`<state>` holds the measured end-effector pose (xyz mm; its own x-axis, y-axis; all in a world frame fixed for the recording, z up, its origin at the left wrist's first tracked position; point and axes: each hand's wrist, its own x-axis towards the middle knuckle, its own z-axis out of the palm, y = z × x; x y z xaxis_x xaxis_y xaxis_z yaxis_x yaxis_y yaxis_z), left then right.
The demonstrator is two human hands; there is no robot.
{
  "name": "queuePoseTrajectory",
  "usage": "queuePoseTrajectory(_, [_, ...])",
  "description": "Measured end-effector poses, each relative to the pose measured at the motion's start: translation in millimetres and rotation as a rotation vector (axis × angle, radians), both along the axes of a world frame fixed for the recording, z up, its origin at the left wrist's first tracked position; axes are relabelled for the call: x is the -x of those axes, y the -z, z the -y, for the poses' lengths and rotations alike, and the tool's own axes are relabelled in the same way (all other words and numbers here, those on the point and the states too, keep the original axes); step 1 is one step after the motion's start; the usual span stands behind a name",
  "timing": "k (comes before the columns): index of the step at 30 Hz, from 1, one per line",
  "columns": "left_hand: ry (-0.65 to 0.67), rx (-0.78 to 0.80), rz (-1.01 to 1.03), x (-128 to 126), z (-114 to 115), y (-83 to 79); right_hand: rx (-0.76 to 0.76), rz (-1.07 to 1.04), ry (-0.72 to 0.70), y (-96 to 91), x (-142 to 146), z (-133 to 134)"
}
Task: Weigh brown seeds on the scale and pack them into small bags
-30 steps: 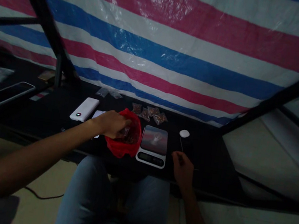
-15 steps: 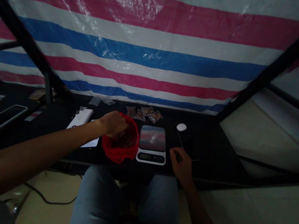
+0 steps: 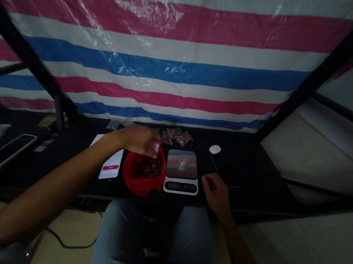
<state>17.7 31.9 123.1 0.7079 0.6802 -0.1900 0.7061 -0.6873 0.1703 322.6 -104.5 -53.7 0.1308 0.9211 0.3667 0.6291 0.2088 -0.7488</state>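
Since the earlier frame, your left hand (image 3: 138,139) has risen from inside the red container (image 3: 139,186) to above its far side. Its fingers are closed on a small clear packet (image 3: 153,145). Your right hand (image 3: 215,192) is loosely curled, right of the scale (image 3: 182,165); whether it holds anything cannot be told. Step in hand, as judged: working the packet above the brown pieces (image 3: 150,167). The next move calls for clearing the rim. The packet appears shiny; its fill is indistinct.

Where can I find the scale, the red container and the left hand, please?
Scale (image 3: 183,169): head view, on its flat weighing plate.
Red container (image 3: 141,186): head view, on its near wall.
Left hand (image 3: 140,139): head view, on the back of the hand.
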Motion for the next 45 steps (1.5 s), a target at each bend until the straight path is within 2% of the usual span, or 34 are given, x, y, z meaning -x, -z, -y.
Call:
queuePoseTrajectory(3, [0.018,0.129,0.319,-24.7,-19.6,-0.5,-0.006,-0.012,0.007,-2.6,0.4,0.3])
queuePoseTrajectory(6, [0.030,0.229,0.571,-68.0,-42.5,16.2,-0.008,-0.017,0.010,-5.0,0.6,0.4])
queuePoseTrajectory(7, [0.010,0.231,0.592,-84.6,-49.8,24.8,-0.008,-0.017,0.016,-5.3,0.7,0.3])
queuePoseTrajectory(10, [0.016,0.182,0.491,-130.1,-68.3,53.0,-0.027,-0.012,0.041,-4.3,0.9,-0.3])
queuePoseTrajectory(13, [0.033,0.128,0.429,-151.5,-82.3,75.7,-0.045,-0.010,0.051,-2.9,0.7,-1.1])
queuePoseTrajectory(15, [0.025,0.082,0.381,-148.4,-90.5,85.3,-0.042,-0.011,0.049,-2.5,0.2,-1.3])
queuePoseTrajectory(18, [0.070,0.062,0.296,-127.8,-99.4,93.1,-0.034,-0.011,0.043,-2.3,-1.0,-1.2])
queuePoseTrajectory(22, [0.129,0.024,0.210,-104.4,-99.2,98.6,-0.031,-0.014,0.039,-3.0,-2.2,-0.8])
queuePoseTrajectory(27, [0.059,-0.004,0.205,-103.2,-93.8,103.4,-0.029,-0.037,0.032,-6.0,-1.2,-0.5])
queuePoseTrajectory(30, [-0.034,0.011,0.301,-104.1,-97.2,99.3,-0.033,-0.042,0.043,-7.5,0.0,0.0])
queuePoseTrajectory(34, [-0.191,0.052,0.507,-93.2,-101.8,77.7,-0.050,-0.083,0.046,-7.0,-2.0,0.1])
queuePoseTrajectory(37, [-0.262,0.091,0.661,-75.7,-87.2,56.5,-0.085,-0.155,0.095,-8.3,-4.5,0.6])
queuePoseTrajectory(39, [-0.293,0.146,0.766,-63.1,-62.2,45.8,-0.105,-0.202,0.148,-14.5,-1.9,2.6])
queuePoseTrajectory(42, [-0.448,0.483,1.173,-50.2,-5.4,39.9,-0.120,-0.245,0.156,-36.8,14.1,9.2])
queuePoseTrajectory(45, [-0.516,0.656,1.304,-47.9,54.6,45.1,-0.127,-0.228,-0.029,-68.9,41.9,16.9])
